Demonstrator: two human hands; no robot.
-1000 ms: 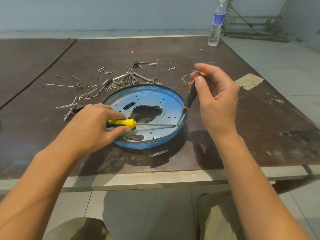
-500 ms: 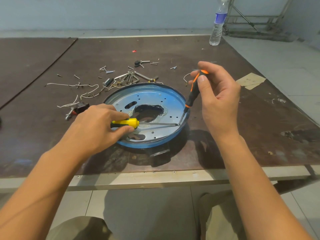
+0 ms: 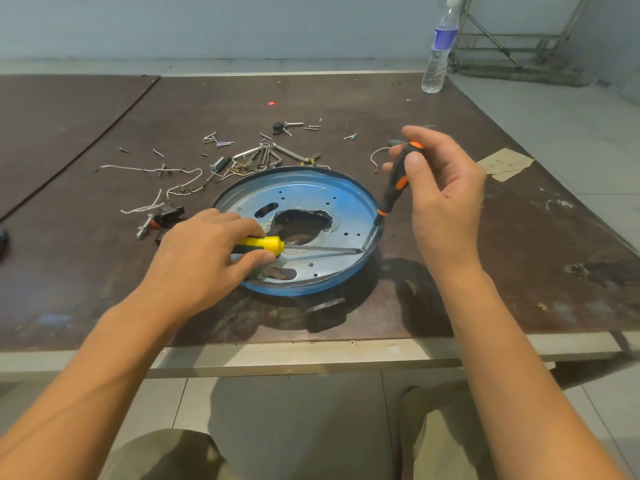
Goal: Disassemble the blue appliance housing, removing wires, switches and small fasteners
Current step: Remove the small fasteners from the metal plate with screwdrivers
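Gripping two screwdrivers, your left hand (image 3: 204,251) has the yellow screwdriver (image 3: 263,245), your right hand (image 3: 446,202) the black screwdriver (image 3: 394,188). Both tips meet inside the blue housing (image 3: 311,192) between them. Wires (image 3: 145,168) and screws (image 3: 221,143) lie past your left hand, one bottle (image 3: 438,50) far past your right. The desk (image 3: 519,299) edge is under your arms.

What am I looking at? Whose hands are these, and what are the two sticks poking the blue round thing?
The picture comes from a camera worn on a person's head, looking down at their own hands. The left hand grips a yellow-handled screwdriver lying almost flat across the blue appliance housing. The right hand pinches a black-and-orange screwdriver held steeply. Both tips meet near the housing's right rim. Behind it on the brown table lie loose screws, white wires and hex keys, and a water bottle stands at the far edge.
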